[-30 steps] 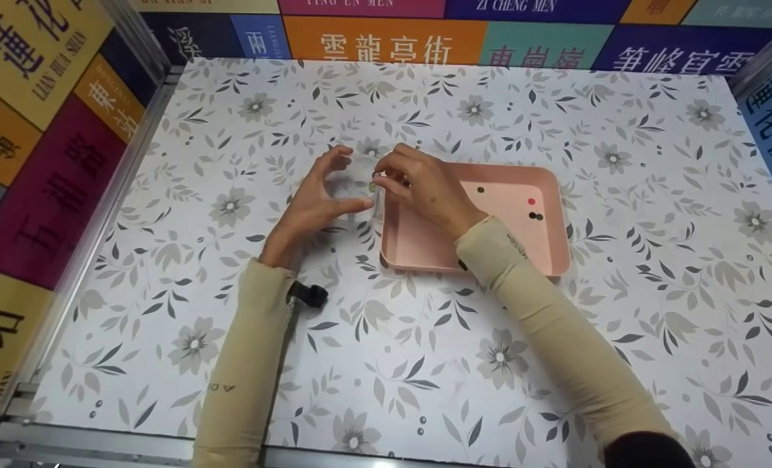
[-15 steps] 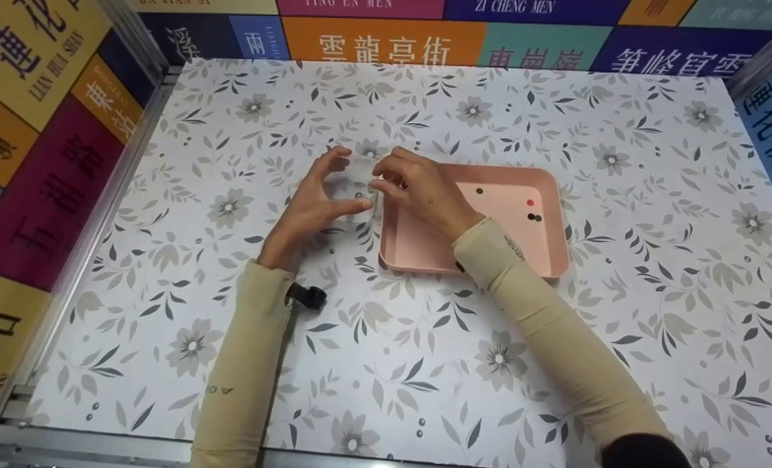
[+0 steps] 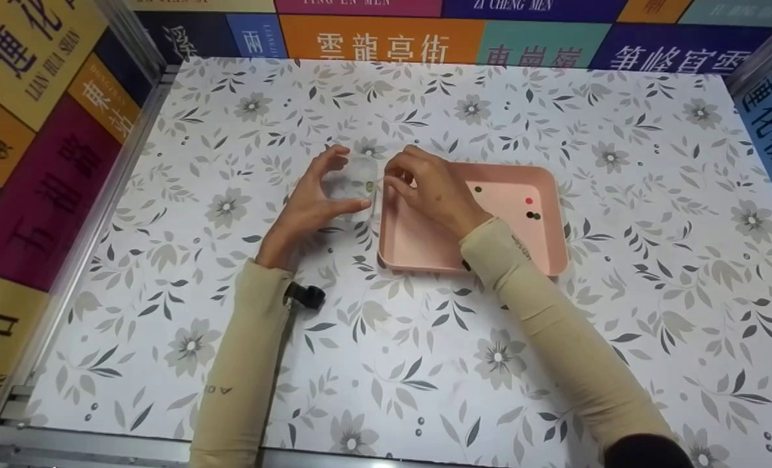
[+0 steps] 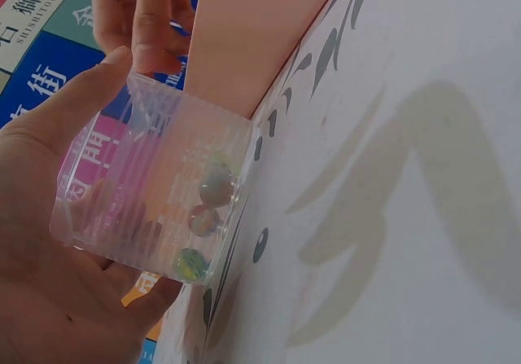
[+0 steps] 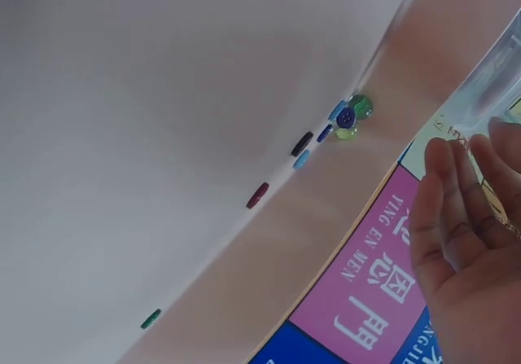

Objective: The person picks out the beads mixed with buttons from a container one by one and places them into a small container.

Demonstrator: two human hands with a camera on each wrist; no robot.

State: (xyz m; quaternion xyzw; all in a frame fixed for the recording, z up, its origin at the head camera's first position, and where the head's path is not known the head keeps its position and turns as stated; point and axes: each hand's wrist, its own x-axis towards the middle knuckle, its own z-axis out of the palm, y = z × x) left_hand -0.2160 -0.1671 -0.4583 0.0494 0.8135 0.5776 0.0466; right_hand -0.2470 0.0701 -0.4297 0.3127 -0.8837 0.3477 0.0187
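My left hand (image 3: 314,198) curls its thumb and fingers around a clear ribbed plastic box (image 4: 151,185) beside the pink tray (image 3: 425,244). Several glass marbles (image 4: 216,186) lie along its lower side in the left wrist view, one of them a yellow-green marble (image 4: 192,264). Over the tray's left rim, my right hand (image 3: 434,192) has loosely bent fingers next to the box's mouth. Nothing shows between those fingers in the right wrist view. In the tray lie small buttons, among them a dark red button (image 5: 257,195) and a black button (image 5: 301,144), plus a green marble (image 5: 361,106).
The table (image 3: 386,364) has a white cover printed with grey leaves and flowers. Panels with large lettering (image 3: 382,42) stand along its back and left sides. A black wrist strap (image 3: 306,296) is on the left sleeve.
One second ago my right fingertips held a small dark round thing at the box's mouth; now they hold nothing visible and have drawn slightly right. My left hand stays around the box.
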